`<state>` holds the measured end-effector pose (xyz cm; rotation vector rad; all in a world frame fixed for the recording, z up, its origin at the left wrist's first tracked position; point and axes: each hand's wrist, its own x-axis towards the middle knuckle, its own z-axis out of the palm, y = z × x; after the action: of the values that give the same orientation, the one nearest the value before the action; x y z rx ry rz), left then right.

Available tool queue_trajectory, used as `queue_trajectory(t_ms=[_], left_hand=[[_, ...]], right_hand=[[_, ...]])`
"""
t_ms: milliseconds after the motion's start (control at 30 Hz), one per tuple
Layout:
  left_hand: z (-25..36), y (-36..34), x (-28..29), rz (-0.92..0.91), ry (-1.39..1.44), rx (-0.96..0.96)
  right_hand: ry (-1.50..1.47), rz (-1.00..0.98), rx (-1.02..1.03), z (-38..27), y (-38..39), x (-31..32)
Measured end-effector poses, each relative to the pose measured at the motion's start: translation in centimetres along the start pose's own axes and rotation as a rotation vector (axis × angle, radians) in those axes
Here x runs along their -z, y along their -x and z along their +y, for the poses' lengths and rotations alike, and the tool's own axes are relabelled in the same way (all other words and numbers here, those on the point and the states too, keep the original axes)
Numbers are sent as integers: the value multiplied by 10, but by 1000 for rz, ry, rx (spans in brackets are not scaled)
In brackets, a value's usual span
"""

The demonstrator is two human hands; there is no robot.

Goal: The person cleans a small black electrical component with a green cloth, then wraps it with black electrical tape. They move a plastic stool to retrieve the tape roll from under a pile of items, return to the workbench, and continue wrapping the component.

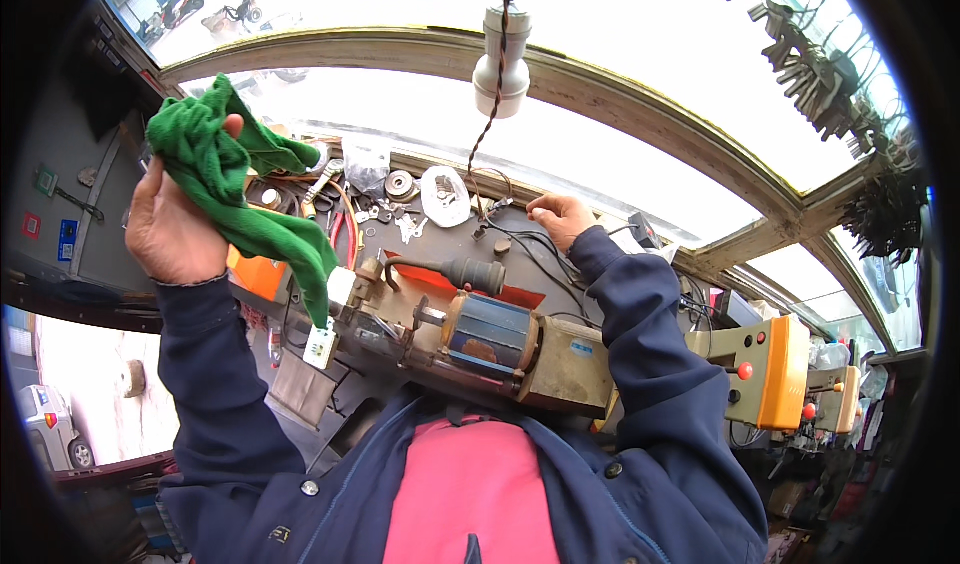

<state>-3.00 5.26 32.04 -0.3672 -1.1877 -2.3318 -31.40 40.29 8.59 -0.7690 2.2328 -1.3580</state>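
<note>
1. A motor-driven bench machine (pixel 490 339) lies across the cluttered workbench (pixel 560 264).
2. The green cloth (pixel 235 179) hangs raised at upper left.
3. The left hand (pixel 175 224) grips that cloth, fingers clenched.
4. The right hand (pixel 560 216) rests on the bench, fingers curled near black wires (pixel 530 249); its grasp cannot be told.

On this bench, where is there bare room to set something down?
Little. One dark strip lies between the white round packet and the black-handled lever, near the right hand. Left of it, pliers, keys and small parts crowd the bench. The left hand holds a crumpled green cloth.
</note>
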Motion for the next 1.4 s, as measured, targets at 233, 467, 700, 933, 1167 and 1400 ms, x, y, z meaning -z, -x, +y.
queue_trajectory(t_ms=[233, 467, 700, 933, 1167, 1400], left_hand=[[-58, -28, 35, 294, 1, 188], [-99, -44, 48, 273, 28, 338], [-83, -52, 32, 112, -238, 358], [-80, -40, -38, -23, -509, 427], [-90, -42, -117, -114, -377, 462], [-167, -65, -137, -577, -753, 521]], right_hand=[[347, -167, -207, -4, -38, -41], [539, -386, -220, -13, -51, -52], [-121, -115, -224, -27, 6, -8], [-311, 42, -206, -55, 71, 23], [-499, 100, -31, -72, 120, 27], [-566, 131, 25, -72, 139, 29]])
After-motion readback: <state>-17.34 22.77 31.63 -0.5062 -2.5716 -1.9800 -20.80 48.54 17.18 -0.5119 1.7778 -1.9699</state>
